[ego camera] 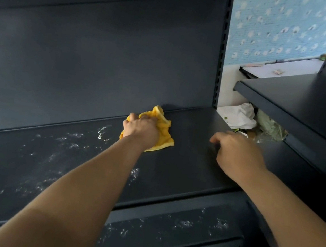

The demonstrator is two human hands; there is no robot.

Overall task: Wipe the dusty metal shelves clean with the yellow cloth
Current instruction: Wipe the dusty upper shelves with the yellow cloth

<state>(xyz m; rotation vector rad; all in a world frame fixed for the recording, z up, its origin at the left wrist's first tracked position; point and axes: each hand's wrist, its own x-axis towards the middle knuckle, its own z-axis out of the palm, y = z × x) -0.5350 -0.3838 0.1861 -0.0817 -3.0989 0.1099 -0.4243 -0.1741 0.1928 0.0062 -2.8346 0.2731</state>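
A dark metal shelf (pixel 186 148) runs across the view. White dust streaks cover its left part, while the right part looks plain dark. My left hand (pixel 141 129) presses a crumpled yellow cloth (pixel 164 133) flat on the shelf near the back wall. My right hand (pixel 237 151) rests palm down on the shelf's right end with its fingers curled, holding nothing. A lower shelf (pixel 184 224) below the front edge also carries white dust specks.
The dark back panel (pixel 105 49) rises right behind the cloth. Another dark shelf unit (pixel 302 108) juts in at the right, above my right hand. White and green crumpled bags (pixel 243 117) lie in the gap between the units. Blue patterned wallpaper (pixel 281 29) shows beyond.
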